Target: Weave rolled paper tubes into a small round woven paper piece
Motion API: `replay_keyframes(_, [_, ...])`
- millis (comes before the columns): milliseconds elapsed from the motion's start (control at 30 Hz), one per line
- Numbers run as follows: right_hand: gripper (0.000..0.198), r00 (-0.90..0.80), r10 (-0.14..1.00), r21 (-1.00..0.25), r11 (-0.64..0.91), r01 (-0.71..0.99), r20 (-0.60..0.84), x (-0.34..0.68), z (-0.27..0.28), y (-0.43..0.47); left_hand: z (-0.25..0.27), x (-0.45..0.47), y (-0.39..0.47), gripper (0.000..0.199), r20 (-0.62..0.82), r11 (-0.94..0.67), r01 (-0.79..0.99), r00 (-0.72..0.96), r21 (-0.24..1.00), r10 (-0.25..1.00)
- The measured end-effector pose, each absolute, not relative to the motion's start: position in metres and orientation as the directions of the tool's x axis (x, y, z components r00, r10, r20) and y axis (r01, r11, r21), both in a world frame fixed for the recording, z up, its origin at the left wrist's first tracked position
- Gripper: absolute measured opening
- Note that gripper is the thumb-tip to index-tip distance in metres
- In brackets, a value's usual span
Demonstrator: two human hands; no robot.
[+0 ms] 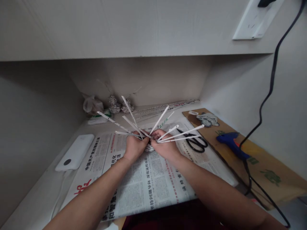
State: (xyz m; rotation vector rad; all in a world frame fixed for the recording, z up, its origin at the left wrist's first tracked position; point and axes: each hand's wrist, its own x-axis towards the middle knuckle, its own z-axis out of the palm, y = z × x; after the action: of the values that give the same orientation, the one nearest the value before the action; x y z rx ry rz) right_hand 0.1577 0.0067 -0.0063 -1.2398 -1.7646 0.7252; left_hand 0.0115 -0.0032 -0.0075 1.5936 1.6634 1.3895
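Note:
Between my two hands is a small woven paper basket, its rolled-paper spokes fanning out and up on both sides. My left hand is closed on the left side of the weave, thumb near the middle. My right hand grips the right side, with several spokes passing over its fingers. The fingertips of both hands meet close together at the rim and partly hide it. Beneath the work lies a printed newspaper sheet. Black-handled scissors rest to the right of my right hand.
A blue glue gun with a black cord lies on cardboard at right, near a crumpled grey bundle. Woven gourd shapes and loose paper rods sit at the back. A white power bank is at left.

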Motion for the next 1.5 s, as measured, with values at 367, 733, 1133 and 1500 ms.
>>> replay_keyframes(367, [0.013, -0.055, 0.965, -0.940, 0.263, 0.217, 0.257, 0.159, -0.010, 0.013, -0.008, 0.010, -0.003, 0.005, 0.331, -0.199, 0.476, -0.212, 0.857, 0.919])
replay_keyframes(733, [0.026, -0.001, 0.960, -0.956, 0.278, 0.099, 0.279, 0.160, -0.010, 0.017, -0.015, 0.006, -0.001, 0.006, 0.413, -0.304, 0.514, -0.110, 0.802, 0.904])
replay_keyframes(1133, [0.025, -0.024, 0.982, -0.980, 0.183, -0.076, 0.185, 0.155, -0.005, 0.015, -0.006, 0.001, -0.007, 0.016, 0.594, -0.513, 0.673, 0.133, 0.533, 0.793])
replay_keyframes(1500, [0.024, -0.028, 0.948, -0.948, 0.314, -0.062, 0.316, 0.154, -0.014, 0.014, -0.006, -0.006, -0.003, 0.016, 0.580, -0.632, 0.619, 0.325, 0.467, 0.747])
